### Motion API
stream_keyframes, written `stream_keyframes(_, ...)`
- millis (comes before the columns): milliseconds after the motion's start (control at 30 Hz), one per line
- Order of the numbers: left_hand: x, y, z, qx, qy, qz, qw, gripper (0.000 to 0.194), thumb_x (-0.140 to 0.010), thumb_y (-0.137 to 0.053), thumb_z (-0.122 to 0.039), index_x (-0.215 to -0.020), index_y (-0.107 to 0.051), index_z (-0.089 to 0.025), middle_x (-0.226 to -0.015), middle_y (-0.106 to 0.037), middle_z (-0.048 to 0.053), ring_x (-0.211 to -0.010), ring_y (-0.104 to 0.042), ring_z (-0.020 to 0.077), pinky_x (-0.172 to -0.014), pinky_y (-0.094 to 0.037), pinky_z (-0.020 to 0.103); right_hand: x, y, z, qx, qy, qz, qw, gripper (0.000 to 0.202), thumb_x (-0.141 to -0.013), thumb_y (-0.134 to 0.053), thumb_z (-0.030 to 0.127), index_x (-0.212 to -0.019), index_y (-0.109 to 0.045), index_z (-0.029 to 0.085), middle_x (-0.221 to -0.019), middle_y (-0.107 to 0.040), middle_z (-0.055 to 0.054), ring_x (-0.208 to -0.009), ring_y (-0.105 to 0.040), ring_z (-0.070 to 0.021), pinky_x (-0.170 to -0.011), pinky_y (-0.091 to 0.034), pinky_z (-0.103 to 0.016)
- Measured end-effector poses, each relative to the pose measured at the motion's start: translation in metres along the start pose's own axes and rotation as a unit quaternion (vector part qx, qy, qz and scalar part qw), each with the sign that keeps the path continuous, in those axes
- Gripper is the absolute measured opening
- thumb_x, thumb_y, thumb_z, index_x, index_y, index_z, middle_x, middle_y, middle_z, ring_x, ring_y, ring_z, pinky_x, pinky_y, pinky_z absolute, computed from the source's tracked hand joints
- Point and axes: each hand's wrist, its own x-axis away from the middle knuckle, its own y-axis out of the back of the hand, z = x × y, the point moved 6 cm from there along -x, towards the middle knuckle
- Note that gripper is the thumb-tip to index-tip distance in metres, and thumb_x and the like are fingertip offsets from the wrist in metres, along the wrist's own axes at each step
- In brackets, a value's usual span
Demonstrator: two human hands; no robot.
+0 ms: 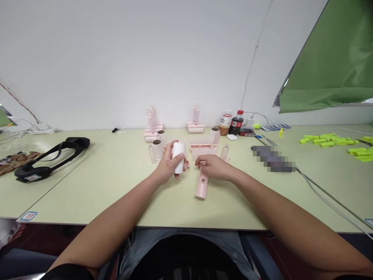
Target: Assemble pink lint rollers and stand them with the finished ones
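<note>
The back of the pink half-round cover (201, 190) is turned away, and the right hand (214, 166) hides part of its upper end; several of that hand's fingers are curled out of sight, so their exact grip cannot be told; the left hand (168, 165) screens some pink parts behind it, leaving their shapes hard to read; a dark object (272, 158) on the right side of the table (116, 202) is blurred into blocks, and the green blind (329, 66) runs out of view at the upper right; the white paper roll (178, 154) is a plain, smooth cylinder, standing nearly upright just above the tabletop in the left hand; the cover is pale pink and trough-like, its hollow facing the person, with a round hole partway along, its lower end pointing toward the near table edge; beyond lie an open pink tray (202, 147) and a brown-cored roll (157, 149), with pink lint rollers (196, 124) near the wall; both forearms reach in from the lower corners and converge; the left hand is wrapped around the roll, thumb across its front; the right, palm down and wrist bent inward, grasps the cover's upper end.
</note>
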Motion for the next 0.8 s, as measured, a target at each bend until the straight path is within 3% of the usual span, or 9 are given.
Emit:
stream_keyframes(133,0.000,-0.001,0.001,0.000,0.016,0.003,1.000,0.072,-0.082,-0.060,-0.045,-0.138,-0.019,-0.029,-0.084,-0.059,0.000,-0.060,-0.062,0.0151,-0.034,-0.040,0.016,-0.002,-0.010,-0.009,-0.177,-0.067,0.072,0.979,0.020,-0.066,-0.051,0.010,-0.081,-0.062,0.018,-0.057,-0.055,0.003,-0.042,-0.046,-0.0091,-0.037,-0.032,-0.020)
stream_keyframes(200,0.000,-0.003,0.002,-0.003,0.025,0.012,1.000,0.070,-0.082,-0.059,-0.045,-0.137,-0.020,-0.029,-0.083,-0.059,0.000,-0.060,-0.062,0.0152,-0.033,-0.040,0.016,-0.002,-0.012,-0.010,-0.234,-0.080,0.092,0.965,0.017,-0.065,-0.054,0.011,-0.079,-0.060,0.018,-0.053,-0.052,0.005,-0.038,-0.043,-0.0075,-0.033,-0.030,-0.018)
stream_keyframes(367,0.001,-0.006,0.005,-0.009,0.041,0.033,0.999,0.069,-0.081,-0.059,-0.046,-0.137,-0.022,-0.029,-0.082,-0.060,0.000,-0.059,-0.063,0.0162,-0.034,-0.042,0.018,-0.001,-0.011,-0.004,-0.360,-0.053,0.116,0.924,0.016,-0.066,-0.063,0.013,-0.081,-0.057,0.017,-0.065,-0.062,0.003,-0.039,-0.046,-0.0048,-0.031,-0.035,-0.015)
stream_keyframes(533,0.002,-0.007,0.005,-0.019,0.047,0.040,0.998,0.069,-0.081,-0.059,-0.045,-0.138,-0.023,-0.028,-0.083,-0.060,0.001,-0.056,-0.062,0.0164,-0.033,-0.041,0.019,-0.002,-0.013,-0.002,-0.460,-0.019,0.148,0.875,0.020,-0.075,-0.070,0.029,-0.083,-0.058,0.015,-0.063,-0.064,0.002,-0.036,-0.045,-0.0047,-0.029,-0.035,-0.015)
stream_keyframes(633,0.001,-0.006,0.006,-0.024,0.052,0.040,0.998,0.068,-0.081,-0.059,-0.047,-0.137,-0.024,-0.029,-0.084,-0.061,0.001,-0.057,-0.063,0.0167,-0.033,-0.040,0.019,-0.004,-0.014,-0.005,-0.500,-0.019,0.140,0.854,0.022,-0.080,-0.066,0.035,-0.080,-0.057,0.015,-0.068,-0.070,-0.003,-0.033,-0.044,-0.0051,-0.025,-0.033,-0.016)
stream_keyframes(800,0.001,-0.006,0.007,-0.021,0.058,0.035,0.997,0.064,-0.081,-0.059,-0.047,-0.133,-0.026,-0.029,-0.085,-0.061,0.001,-0.056,-0.064,0.0171,-0.035,-0.042,0.020,-0.008,-0.017,-0.009,-0.556,-0.056,0.096,0.824,0.018,-0.086,-0.057,0.031,-0.080,-0.058,0.014,-0.076,-0.075,-0.008,-0.033,-0.052,-0.0079,-0.025,-0.037,-0.017)
